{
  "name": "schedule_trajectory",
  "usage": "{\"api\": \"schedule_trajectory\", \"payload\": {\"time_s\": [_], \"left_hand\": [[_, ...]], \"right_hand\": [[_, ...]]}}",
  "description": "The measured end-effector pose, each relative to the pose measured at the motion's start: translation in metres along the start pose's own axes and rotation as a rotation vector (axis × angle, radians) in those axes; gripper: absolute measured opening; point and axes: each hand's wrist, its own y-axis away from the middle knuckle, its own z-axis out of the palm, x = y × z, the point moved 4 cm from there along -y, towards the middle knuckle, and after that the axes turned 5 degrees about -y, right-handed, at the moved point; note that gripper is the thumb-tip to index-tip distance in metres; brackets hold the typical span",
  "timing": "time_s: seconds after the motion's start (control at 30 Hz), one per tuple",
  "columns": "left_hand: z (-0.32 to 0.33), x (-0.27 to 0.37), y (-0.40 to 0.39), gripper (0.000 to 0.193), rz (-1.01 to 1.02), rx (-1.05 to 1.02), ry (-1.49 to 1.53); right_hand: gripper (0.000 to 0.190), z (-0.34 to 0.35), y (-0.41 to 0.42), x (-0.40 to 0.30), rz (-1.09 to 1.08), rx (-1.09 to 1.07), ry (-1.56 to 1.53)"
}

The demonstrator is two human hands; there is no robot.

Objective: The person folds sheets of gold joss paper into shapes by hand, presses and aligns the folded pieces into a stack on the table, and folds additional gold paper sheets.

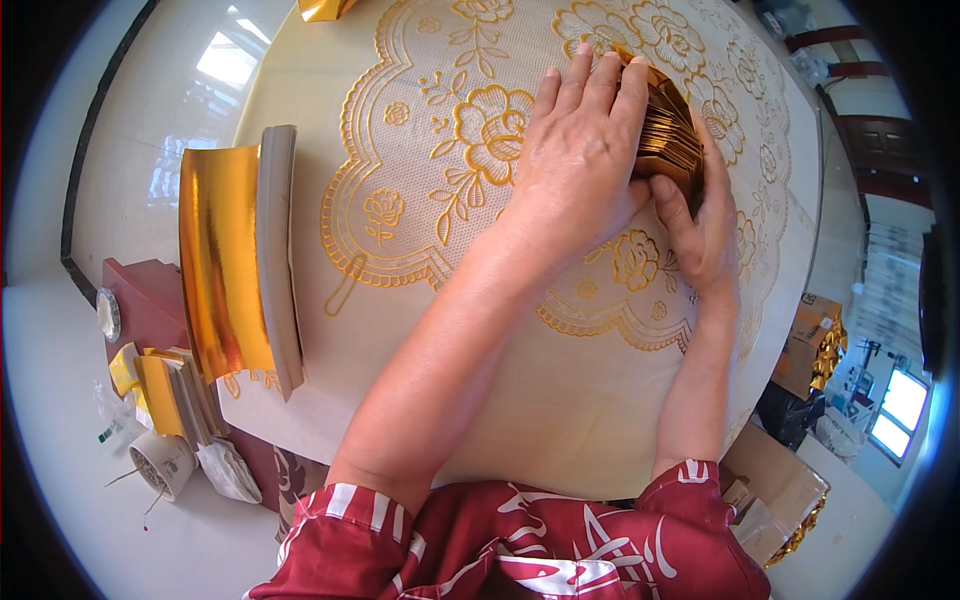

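A bundle of folded gold foil paper (pixel 667 139) is between my two hands on the lace-patterned tablecloth (pixel 420 180). My left hand (pixel 589 142) lies with its fingers stretched over the bundle's left side. My right hand (pixel 697 210) cups the bundle's right and near side, the thumb in front; most of its fingers are hidden behind the paper. Left of my arms, a thick stack of gold-faced paper sheets (pixel 225 262) stands at the table's edge, its pale side turned towards me. Part of another gold foil piece (pixel 324 7) shows at the top edge.
A bent wire-like clip shape (pixel 345 285) is on the cloth beside the stack. Below left, more paper stacks (pixel 176 397) and a white pot (pixel 161 461) stand by a dark red surface. Cardboard boxes (pixel 810 337) with gold foil pieces are at the right, beyond the table.
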Motion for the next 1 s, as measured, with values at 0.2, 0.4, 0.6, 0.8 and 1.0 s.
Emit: {"api": "schedule_trajectory", "payload": {"time_s": [0.2,0.4,0.6,0.8,1.0], "left_hand": [[-0.001,0.002,0.001,0.09,0.015,0.051,-0.029],[-0.007,0.005,-0.002,0.07,0.026,0.01,0.034],[-0.009,0.006,-0.004,0.066,-0.047,0.004,0.098],[-0.002,0.01,0.002,0.081,0.071,0.06,-0.081],[0.003,0.006,0.004,0.089,0.058,-0.019,-0.082]], "right_hand": [[0.049,-0.003,-0.001,0.002,-0.021,0.002,-0.032],[0.049,-0.008,0.002,0.01,-0.035,-0.047,-0.086],[0.058,-0.006,0.0,0.002,0.066,0.063,-0.251],[0.076,-0.002,0.0,-0.001,-0.002,0.069,-0.035],[0.095,0.001,0.001,-0.004,0.023,0.01,-0.07]]}}
